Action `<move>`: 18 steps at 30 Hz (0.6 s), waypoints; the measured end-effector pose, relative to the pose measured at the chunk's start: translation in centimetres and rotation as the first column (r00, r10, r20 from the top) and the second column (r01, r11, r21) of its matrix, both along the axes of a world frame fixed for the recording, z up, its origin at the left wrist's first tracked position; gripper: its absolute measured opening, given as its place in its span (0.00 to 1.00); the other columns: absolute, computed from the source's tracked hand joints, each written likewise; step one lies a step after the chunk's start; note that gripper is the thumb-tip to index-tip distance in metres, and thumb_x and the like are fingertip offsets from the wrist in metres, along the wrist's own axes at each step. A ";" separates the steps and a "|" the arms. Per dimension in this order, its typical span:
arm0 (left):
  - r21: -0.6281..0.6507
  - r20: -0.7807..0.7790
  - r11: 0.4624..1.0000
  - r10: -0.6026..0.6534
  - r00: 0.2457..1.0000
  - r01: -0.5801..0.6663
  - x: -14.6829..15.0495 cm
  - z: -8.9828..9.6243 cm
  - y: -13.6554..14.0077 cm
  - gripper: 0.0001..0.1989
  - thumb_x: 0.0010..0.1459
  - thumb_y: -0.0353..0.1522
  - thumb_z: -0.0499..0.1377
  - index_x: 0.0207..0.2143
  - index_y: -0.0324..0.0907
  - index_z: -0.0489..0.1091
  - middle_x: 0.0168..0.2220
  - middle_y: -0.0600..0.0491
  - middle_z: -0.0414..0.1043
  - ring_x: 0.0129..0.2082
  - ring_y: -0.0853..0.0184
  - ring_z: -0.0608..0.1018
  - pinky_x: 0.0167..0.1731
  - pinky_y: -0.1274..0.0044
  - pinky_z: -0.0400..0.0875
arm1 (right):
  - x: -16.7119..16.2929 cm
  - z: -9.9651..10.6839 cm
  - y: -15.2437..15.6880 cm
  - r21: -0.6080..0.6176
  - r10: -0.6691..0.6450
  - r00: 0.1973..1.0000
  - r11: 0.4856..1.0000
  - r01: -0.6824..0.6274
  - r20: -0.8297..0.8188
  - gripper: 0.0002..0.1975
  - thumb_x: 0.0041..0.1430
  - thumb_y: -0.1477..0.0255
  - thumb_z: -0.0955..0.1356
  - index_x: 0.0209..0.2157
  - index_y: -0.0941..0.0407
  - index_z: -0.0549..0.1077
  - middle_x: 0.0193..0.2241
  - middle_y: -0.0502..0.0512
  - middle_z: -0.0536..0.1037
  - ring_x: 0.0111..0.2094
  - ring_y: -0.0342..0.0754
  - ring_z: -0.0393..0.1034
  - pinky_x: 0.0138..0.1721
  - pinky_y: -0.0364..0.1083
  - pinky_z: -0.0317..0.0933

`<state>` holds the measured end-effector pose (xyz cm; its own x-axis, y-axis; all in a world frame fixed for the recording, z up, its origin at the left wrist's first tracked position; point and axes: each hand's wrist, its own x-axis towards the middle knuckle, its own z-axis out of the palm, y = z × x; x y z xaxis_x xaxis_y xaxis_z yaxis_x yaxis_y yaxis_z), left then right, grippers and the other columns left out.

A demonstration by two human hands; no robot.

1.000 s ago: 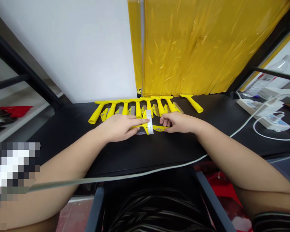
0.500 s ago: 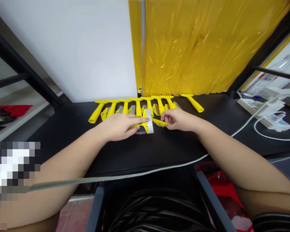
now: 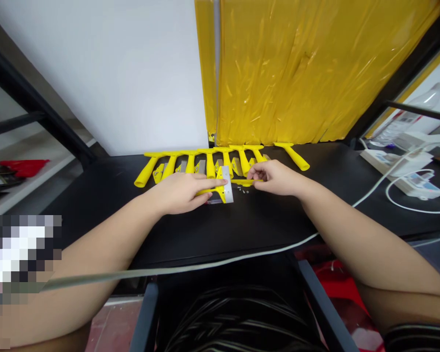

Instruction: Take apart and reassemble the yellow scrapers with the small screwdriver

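Observation:
My left hand is closed around a yellow scraper, index finger along it, with a flat metal blade facing right. A thin yellow strip is pinched in my right hand, just right of the blade. Several small screws lie on the black table below the strip. Behind both hands stretches a row of yellow scraper handles, with shorter yellow pieces and metal blades lying between them.
One separate yellow handle lies at the back right. White power strips and a plastic bottle stand at the right. A white cable crosses along the front edge of the black table. A white panel rises behind.
My right hand has lifted slightly and turned the yellow strip level, its perforated face no longer showing. The screws beneath now show. The left hand and scraper stay in place.

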<state>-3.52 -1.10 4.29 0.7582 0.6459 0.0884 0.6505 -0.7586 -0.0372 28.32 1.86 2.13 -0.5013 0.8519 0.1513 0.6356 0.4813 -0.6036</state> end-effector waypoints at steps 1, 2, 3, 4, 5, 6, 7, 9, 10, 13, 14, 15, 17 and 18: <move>-0.004 0.003 1.000 0.001 1.000 -0.001 0.0 0.0 0.0 0.26 0.73 0.39 0.51 0.71 0.60 0.63 0.47 0.50 0.79 0.37 0.64 0.80 0.36 0.74 0.71 | 0.1 0.0 0.1 0.018 -0.026 0.999 0.999 0.027 -0.037 0.08 0.50 0.76 0.71 0.35 0.55 0.78 0.31 0.53 0.80 0.32 0.49 0.73 0.38 0.49 0.68; -0.007 0.005 1.000 0.000 1.000 0.000 0.0 0.0 0.0 0.26 0.73 0.39 0.51 0.71 0.60 0.63 0.47 0.50 0.79 0.37 0.63 0.80 0.36 0.74 0.71 | 0.3 -0.1 0.3 0.031 -0.048 0.995 0.998 0.051 -0.087 0.07 0.51 0.75 0.71 0.35 0.55 0.78 0.32 0.54 0.80 0.32 0.50 0.74 0.38 0.50 0.69; -0.008 0.008 1.000 -0.001 1.000 0.001 0.0 0.0 0.0 0.26 0.73 0.39 0.51 0.71 0.60 0.63 0.48 0.50 0.79 0.38 0.63 0.80 0.36 0.74 0.72 | 0.4 -0.2 0.4 0.029 -0.062 0.987 0.997 0.067 -0.146 0.06 0.52 0.74 0.71 0.35 0.55 0.77 0.33 0.55 0.80 0.32 0.50 0.74 0.38 0.50 0.70; -0.008 0.010 1.000 -0.002 1.000 0.002 0.0 0.0 0.0 0.26 0.73 0.39 0.51 0.71 0.60 0.63 0.48 0.50 0.79 0.37 0.63 0.80 0.36 0.74 0.72 | 0.5 -0.2 0.6 0.010 -0.070 0.975 0.997 0.074 -0.212 0.06 0.53 0.73 0.71 0.35 0.55 0.76 0.33 0.55 0.80 0.32 0.50 0.75 0.37 0.50 0.71; -0.006 0.012 1.000 -0.002 1.000 0.002 0.1 0.0 0.0 0.26 0.73 0.39 0.52 0.71 0.60 0.63 0.48 0.50 0.79 0.37 0.64 0.80 0.36 0.74 0.71 | 0.6 -0.2 0.7 -0.026 -0.074 0.957 0.997 0.070 -0.279 0.05 0.54 0.72 0.72 0.35 0.55 0.75 0.33 0.55 0.79 0.31 0.50 0.76 0.36 0.50 0.72; -0.005 0.012 1.000 -0.002 1.000 0.002 0.1 0.0 0.0 0.26 0.73 0.39 0.52 0.71 0.61 0.63 0.48 0.50 0.79 0.36 0.64 0.80 0.35 0.74 0.71 | 0.7 -0.2 0.8 -0.075 -0.081 0.934 0.995 0.058 -0.347 0.06 0.55 0.71 0.72 0.36 0.55 0.74 0.32 0.55 0.80 0.30 0.49 0.77 0.35 0.50 0.73; -0.004 0.013 1.000 -0.003 1.000 0.003 0.1 0.0 0.0 0.26 0.73 0.39 0.52 0.71 0.61 0.63 0.49 0.51 0.79 0.35 0.65 0.79 0.35 0.74 0.71 | 0.8 -0.2 0.8 -0.126 -0.091 0.908 0.991 0.043 -0.410 0.07 0.56 0.71 0.73 0.35 0.55 0.74 0.30 0.55 0.80 0.30 0.49 0.77 0.36 0.50 0.74; -0.003 0.017 1.000 -0.008 1.000 0.008 0.0 0.0 0.1 0.26 0.73 0.39 0.52 0.71 0.62 0.63 0.49 0.51 0.79 0.34 0.65 0.79 0.34 0.75 0.71 | 0.8 0.0 0.7 -0.205 -0.101 0.858 0.979 -0.005 -0.504 0.09 0.55 0.70 0.75 0.34 0.55 0.73 0.28 0.54 0.81 0.31 0.50 0.79 0.38 0.51 0.75; -0.001 0.019 1.000 -0.012 1.000 0.012 0.0 0.0 0.1 0.26 0.73 0.39 0.52 0.71 0.62 0.63 0.49 0.51 0.79 0.34 0.65 0.79 0.34 0.75 0.71 | 0.8 0.1 0.6 -0.227 -0.096 0.837 0.973 -0.034 -0.538 0.09 0.54 0.70 0.76 0.34 0.55 0.74 0.28 0.54 0.81 0.32 0.50 0.80 0.40 0.51 0.75; 0.006 0.023 1.000 -0.017 1.000 0.017 0.1 -0.1 0.0 0.26 0.72 0.38 0.53 0.70 0.61 0.64 0.50 0.51 0.80 0.35 0.65 0.80 0.35 0.75 0.71 | 0.4 0.3 0.2 -0.243 -0.035 0.800 0.960 -0.140 -0.599 0.11 0.53 0.68 0.79 0.33 0.55 0.76 0.30 0.53 0.81 0.33 0.48 0.80 0.43 0.50 0.75; 0.007 0.023 1.000 -0.018 1.000 0.018 0.1 -0.2 0.0 0.25 0.72 0.38 0.54 0.70 0.60 0.65 0.49 0.51 0.80 0.35 0.65 0.80 0.35 0.75 0.71 | 0.2 0.3 0.0 -0.251 -0.017 0.791 0.952 -0.174 -0.612 0.12 0.52 0.68 0.79 0.32 0.55 0.76 0.30 0.52 0.81 0.33 0.47 0.79 0.43 0.49 0.74; 0.007 0.023 1.000 -0.019 1.000 0.019 0.2 -0.2 0.0 0.25 0.72 0.38 0.54 0.69 0.59 0.66 0.49 0.51 0.80 0.36 0.64 0.80 0.35 0.75 0.71 | 0.0 0.3 -0.2 -0.266 -0.009 0.780 0.942 -0.203 -0.626 0.12 0.52 0.68 0.80 0.32 0.55 0.77 0.30 0.51 0.80 0.33 0.46 0.79 0.43 0.48 0.74; 0.010 0.023 1.000 -0.022 0.999 0.022 0.3 -0.2 -0.1 0.24 0.73 0.39 0.54 0.69 0.59 0.66 0.50 0.52 0.80 0.35 0.65 0.80 0.34 0.75 0.71 | -0.5 0.2 -0.4 -0.306 -0.012 0.762 0.919 -0.247 -0.648 0.13 0.50 0.69 0.81 0.33 0.55 0.77 0.30 0.50 0.79 0.32 0.44 0.77 0.41 0.46 0.73; 0.011 0.022 1.000 -0.026 0.999 0.026 0.3 -0.2 -0.2 0.24 0.73 0.38 0.54 0.69 0.59 0.66 0.49 0.53 0.80 0.35 0.65 0.80 0.34 0.75 0.71 | -0.8 0.1 -0.5 -0.325 -0.016 0.756 0.909 -0.262 -0.654 0.14 0.48 0.71 0.81 0.34 0.55 0.77 0.31 0.49 0.79 0.31 0.43 0.76 0.41 0.45 0.73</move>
<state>-3.18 -1.29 4.06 0.7723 0.6252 0.1123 0.6316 -0.7747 -0.0310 27.48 1.39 2.18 -0.5110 0.8456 0.1545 -0.0076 0.1753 -0.9845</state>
